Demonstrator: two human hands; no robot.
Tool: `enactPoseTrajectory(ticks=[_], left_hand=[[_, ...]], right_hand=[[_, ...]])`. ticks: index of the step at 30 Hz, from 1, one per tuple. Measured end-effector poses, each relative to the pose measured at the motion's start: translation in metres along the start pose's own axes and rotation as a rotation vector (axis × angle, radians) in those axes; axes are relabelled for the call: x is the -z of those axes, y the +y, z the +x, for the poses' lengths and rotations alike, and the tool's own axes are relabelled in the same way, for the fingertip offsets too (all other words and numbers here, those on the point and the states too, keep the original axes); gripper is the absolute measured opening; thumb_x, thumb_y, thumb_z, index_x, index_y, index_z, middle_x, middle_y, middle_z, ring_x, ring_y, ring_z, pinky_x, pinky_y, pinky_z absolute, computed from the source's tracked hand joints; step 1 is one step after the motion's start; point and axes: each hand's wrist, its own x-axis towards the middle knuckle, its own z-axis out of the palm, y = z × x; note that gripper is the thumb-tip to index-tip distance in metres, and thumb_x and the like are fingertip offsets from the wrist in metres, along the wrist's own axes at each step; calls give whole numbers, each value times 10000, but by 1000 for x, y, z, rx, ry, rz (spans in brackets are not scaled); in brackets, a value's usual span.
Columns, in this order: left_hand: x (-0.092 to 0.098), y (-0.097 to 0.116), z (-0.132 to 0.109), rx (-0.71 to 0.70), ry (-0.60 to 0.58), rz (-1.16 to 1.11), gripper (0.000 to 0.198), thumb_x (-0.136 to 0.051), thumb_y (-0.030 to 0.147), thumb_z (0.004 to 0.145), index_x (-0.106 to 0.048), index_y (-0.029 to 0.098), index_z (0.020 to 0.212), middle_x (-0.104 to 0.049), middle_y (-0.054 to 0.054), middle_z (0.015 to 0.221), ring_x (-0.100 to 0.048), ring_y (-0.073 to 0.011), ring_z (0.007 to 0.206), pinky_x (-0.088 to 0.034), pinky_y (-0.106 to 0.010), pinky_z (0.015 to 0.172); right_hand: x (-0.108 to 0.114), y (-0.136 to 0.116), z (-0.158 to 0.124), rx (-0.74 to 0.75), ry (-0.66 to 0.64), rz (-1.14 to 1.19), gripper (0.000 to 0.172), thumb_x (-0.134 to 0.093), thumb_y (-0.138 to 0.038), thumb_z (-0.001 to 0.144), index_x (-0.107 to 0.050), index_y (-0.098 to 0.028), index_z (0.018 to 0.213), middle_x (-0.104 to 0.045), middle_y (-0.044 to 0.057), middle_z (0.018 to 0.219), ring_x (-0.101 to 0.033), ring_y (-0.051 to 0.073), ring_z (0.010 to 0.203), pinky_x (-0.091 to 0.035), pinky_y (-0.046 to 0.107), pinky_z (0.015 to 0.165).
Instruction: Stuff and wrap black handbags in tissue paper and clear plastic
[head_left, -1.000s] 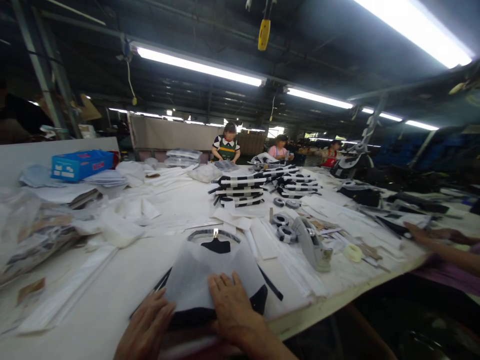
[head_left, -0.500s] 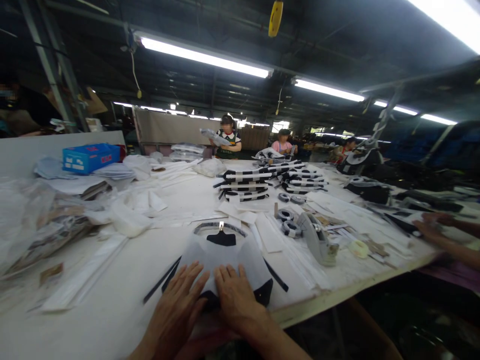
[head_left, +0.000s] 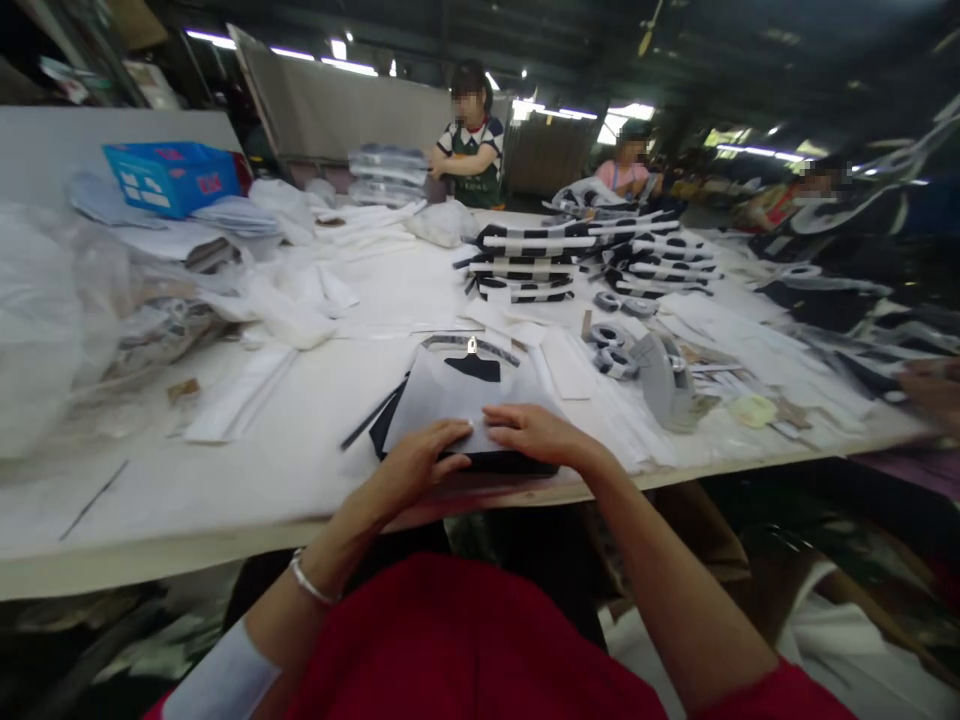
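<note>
A folded dark garment [head_left: 480, 369] covered by a thin white sheet [head_left: 450, 400] lies on the white table [head_left: 300, 470] at its near edge, with a clip at its collar. My left hand [head_left: 416, 462] rests on the sheet's near left part, fingers curled over the garment's edge. Beside it, my right hand [head_left: 534, 432] lies on the near right part with fingers stretched along the fold. A bracelet sits on my left wrist.
A grey tape dispenser [head_left: 664, 385] and tape rolls [head_left: 611, 350] stand to the right. Stacked black-and-white striped garments [head_left: 525, 265] lie further back. Plastic bags [head_left: 52, 320] fill the left side, a blue box [head_left: 169, 175] at the back left. Other people work at the far end, and someone's hand [head_left: 930, 385] shows at the right.
The view has tilted down, showing my red top and arms. Both hands have slid to the garment's near edge, and the fingers of the left have curled over it.
</note>
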Motion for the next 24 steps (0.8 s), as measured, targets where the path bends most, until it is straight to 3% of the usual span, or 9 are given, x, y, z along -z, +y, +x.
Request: enactPoseTrajectory(ticks=[3, 7, 13, 19, 24], left_hand=[[-4, -2, 0, -10, 29, -27, 357, -580, 306, 938, -600, 187, 1274, -645, -80, 1305, -619, -216, 1183, -483, -369, 1044], [-10, -7, -3, 10, 47, -43, 373, -595, 287, 926, -595, 192, 1286, -639, -84, 1314, -616, -219, 1187, -482, -379, 1052], [-17, -12, -5, -23, 83, -5, 413, -634, 220, 884, -582, 213, 1294, -661, -91, 1279, -635, -228, 1161, -518, -389, 1013], [-18, -9, -6, -40, 125, 16, 438, -651, 172, 860, -562, 212, 1287, -637, -91, 1312, -612, -231, 1189, -507, -416, 1032], [-24, -11, -7, -30, 222, 5, 240, -614, 201, 894, -622, 208, 1134, -689, -83, 1186, -644, -232, 1099, -542, -415, 970]], right_hand=[[11, 4, 1, 2, -4, -17, 370, -512, -288, 899, -695, -207, 1209, -713, 12, 1194, -647, 224, 1100, -451, 341, 1005], [5, -4, 5, 30, -2, -115, 298, -541, -261, 886, -754, -249, 1095, -760, -4, 1035, -680, 204, 957, -474, 295, 909], [-18, -6, 11, 84, 136, -298, 255, -551, -255, 927, -738, -248, 1101, -730, 26, 1010, -625, 187, 986, -434, 278, 900], [-31, -3, 10, 70, 266, -300, 230, -548, -246, 941, -711, -218, 1100, -711, 38, 1081, -597, 185, 1050, -411, 297, 961], [-31, -9, 12, 47, 258, -314, 257, -518, -238, 948, -710, -230, 1119, -717, 39, 1115, -602, 191, 1076, -411, 317, 978]])
